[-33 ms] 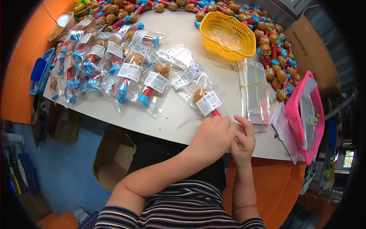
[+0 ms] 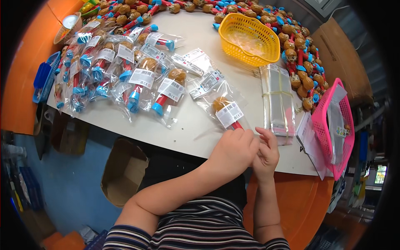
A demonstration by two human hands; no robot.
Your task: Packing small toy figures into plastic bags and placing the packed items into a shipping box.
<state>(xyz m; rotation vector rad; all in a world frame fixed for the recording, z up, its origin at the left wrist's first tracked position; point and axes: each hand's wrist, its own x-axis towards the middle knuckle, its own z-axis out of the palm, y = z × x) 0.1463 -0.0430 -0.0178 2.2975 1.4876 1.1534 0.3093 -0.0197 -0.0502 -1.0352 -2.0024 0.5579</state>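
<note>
A toy [image 2: 227, 113] in its bag is lying at the near edge of the worktop [image 2: 185, 129]; the left hand [image 2: 236, 149] is grasping its lower end, the right hand [image 2: 266, 156] is curling alongside, its hold unclear.

White labels [image 2: 229, 115] with small black symbols front the bagged toys [image 2: 220, 103]; wording too small.

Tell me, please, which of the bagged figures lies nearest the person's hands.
The rightmost bagged figure: its lower end reaches the left hand, whereas the other bagged figures lie farther left, with no hand at them.
</note>
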